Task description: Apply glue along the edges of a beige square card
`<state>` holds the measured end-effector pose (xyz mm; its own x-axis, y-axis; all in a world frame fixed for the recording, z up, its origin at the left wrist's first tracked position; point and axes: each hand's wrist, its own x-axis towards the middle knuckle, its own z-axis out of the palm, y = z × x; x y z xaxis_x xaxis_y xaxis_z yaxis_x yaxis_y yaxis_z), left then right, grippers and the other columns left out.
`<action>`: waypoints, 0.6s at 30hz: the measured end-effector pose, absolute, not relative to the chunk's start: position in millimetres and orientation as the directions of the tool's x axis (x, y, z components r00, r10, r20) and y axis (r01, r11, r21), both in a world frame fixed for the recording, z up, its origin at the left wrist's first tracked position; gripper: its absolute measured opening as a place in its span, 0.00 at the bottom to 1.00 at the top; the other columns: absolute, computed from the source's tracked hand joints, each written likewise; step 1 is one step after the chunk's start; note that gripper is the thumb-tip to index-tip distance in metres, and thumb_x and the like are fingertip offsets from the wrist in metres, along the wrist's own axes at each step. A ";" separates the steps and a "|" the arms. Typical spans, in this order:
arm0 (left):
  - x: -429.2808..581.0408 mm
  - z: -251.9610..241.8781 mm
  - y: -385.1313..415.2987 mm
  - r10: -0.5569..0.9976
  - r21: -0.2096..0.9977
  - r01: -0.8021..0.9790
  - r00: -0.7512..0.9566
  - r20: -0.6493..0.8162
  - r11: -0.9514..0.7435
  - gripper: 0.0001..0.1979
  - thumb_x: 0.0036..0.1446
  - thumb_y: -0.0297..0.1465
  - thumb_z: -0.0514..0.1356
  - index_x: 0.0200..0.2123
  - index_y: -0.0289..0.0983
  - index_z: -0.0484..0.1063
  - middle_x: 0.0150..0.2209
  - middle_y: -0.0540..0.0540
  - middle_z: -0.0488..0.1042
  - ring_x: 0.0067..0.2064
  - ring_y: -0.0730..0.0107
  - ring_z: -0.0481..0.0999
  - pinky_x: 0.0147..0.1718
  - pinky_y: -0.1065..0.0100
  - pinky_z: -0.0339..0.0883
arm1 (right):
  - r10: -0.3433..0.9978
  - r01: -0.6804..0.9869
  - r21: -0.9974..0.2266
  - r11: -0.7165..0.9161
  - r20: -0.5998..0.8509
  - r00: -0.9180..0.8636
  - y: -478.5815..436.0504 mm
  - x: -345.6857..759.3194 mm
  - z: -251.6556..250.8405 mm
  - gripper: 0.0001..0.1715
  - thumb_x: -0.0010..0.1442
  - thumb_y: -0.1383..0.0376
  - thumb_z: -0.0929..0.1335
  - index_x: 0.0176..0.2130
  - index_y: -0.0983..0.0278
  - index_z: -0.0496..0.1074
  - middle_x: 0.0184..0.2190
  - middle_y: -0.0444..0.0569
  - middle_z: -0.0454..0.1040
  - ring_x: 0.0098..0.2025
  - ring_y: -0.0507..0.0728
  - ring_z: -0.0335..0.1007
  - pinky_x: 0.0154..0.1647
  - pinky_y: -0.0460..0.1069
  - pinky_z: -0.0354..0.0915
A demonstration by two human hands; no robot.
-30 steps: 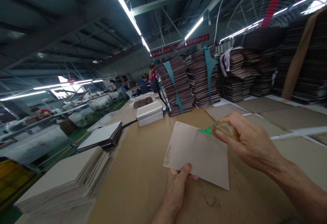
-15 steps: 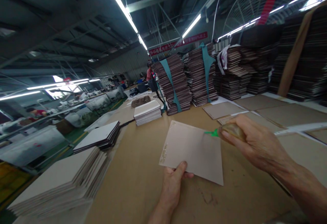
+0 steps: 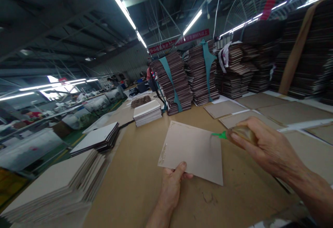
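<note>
Pinching board by near edge with left hand, over brown tabletop; gripping bottle in right hand. Looking light, stiff, probably slick at glossy left edge; favouring bare near edge for holding.

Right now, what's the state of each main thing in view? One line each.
left hand: closed on near edge of board, thumb on top
right hand: closed around bottle
board: held, glossy beads along left edge
bottle: on its side, green nozzle over board's far right corner; contact unclear
near left stack: edges uneven
tall stack: standing, teal strip across it
ceiling light: lit
</note>
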<state>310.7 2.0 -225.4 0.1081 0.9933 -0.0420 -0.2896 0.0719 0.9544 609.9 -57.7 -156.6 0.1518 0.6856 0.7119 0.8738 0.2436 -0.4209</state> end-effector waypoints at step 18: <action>311.2 -219.0 2.5 0.995 0.945 -0.316 0.068 -0.071 0.089 0.25 0.38 0.40 0.86 0.37 0.35 0.84 0.37 0.44 0.88 0.34 0.61 0.85 0.26 0.68 0.82 | 0.688 0.856 -0.484 0.183 0.685 0.240 -69.1 624.3 -171.6 0.23 0.73 0.41 0.66 0.42 0.56 0.74 0.33 0.47 0.75 0.32 0.66 0.75 0.32 0.58 0.63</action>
<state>311.2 2.5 -219.0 0.0677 0.9952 -0.0709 -0.3161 0.0888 0.9446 624.3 -69.1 -171.6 0.2400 0.6882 0.6846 0.8557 0.1831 -0.4840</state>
